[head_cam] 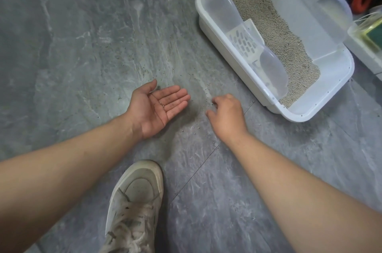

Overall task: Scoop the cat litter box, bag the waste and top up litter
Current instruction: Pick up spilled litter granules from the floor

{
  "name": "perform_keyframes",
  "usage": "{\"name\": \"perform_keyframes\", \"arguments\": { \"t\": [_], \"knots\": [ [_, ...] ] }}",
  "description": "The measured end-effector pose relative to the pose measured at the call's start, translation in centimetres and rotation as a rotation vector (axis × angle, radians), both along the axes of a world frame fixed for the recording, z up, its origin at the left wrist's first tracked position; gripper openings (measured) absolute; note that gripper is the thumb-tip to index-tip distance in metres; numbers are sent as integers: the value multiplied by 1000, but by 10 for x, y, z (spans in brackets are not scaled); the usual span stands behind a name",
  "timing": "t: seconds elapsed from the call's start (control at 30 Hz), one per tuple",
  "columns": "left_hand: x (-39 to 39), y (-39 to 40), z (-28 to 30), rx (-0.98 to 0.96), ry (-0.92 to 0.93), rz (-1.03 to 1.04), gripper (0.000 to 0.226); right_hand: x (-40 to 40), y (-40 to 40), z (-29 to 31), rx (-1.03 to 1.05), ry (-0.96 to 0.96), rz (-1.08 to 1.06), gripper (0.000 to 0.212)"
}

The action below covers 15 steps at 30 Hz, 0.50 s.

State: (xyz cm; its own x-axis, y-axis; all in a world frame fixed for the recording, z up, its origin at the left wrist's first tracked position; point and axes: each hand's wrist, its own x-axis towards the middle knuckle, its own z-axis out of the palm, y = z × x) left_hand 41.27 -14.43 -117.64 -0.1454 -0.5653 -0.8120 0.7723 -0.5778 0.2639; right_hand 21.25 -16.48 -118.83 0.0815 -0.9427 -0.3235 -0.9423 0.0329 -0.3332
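Where the view begins, at its bottom edge, a worn white sneaker (135,207) stands on the grey stone-pattern floor (68,45), between the two bare forearms. Beyond the sneaker, the left hand (154,109) is held palm up just above the floor, its fingers (175,97) straight and close together, holding nothing in a grip; a few litter grains (162,104) lie loose on the palm. Just to its right, the right hand (226,115) is turned palm down over the floor with its fingers curled downward toward the surface. Whether these fingertips pinch a grain cannot be told, since the back of the hand hides them. Scattered litter (206,95) lies on the floor between and just beyond the two hands, with finer specks spread further out to the left.

Farther on, at the upper right, the litter box (217,33) sits on the floor, well apart from both hands. It has a white base and a translucent raised rim (219,4). Grey-beige litter (275,31) covers its bottom. A white slotted scoop (246,42) rests inside the box against the near wall, partly seen through the translucent rim. Past the box, at the right edge, lie blurred items, including an orange object (361,0).
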Motion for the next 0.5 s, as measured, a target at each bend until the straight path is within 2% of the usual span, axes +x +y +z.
{"name": "perform_keyframes", "arguments": {
  "t": [0.37, 0.5],
  "knots": [
    [-1, 0, -2, -8, 14, -5, 58, 1, -3, -2, -147, 183, 280, 11],
    [0, 0, -3, -10, 28, -2, 58, 4, 1, 4, -101, 245, 271, 30]
  ]
}}
